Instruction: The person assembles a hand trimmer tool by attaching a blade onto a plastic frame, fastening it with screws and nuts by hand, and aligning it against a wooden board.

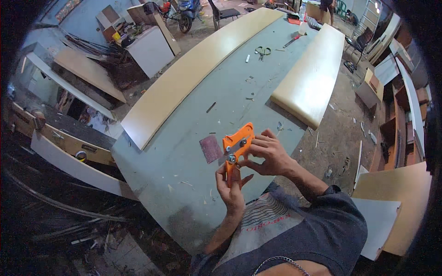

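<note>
Over the near part of the grey-green table (198, 124), I hold an orange hand cutter (239, 141) with a metal plate and round bolts. My left hand (231, 194) is closed round its lower handle. From the right, my right hand (272, 155) grips its side with bent fingers; part of the tool is hidden behind them. A dark red sheet (210, 149), like sandpaper, lies flat just left of the cutter. Farther up the table are green-handled scissors (263, 52), a small white piece (247, 58) and a red-handled tool (293, 40).
A long pale board (198, 69) lies along the table's left edge. Another thick pale board (311, 76) sits along the right edge. Small scraps dot the tabletop. Panels (405, 207) lean at the lower right. A motorbike (186, 16) and a person (327, 9) are far off.
</note>
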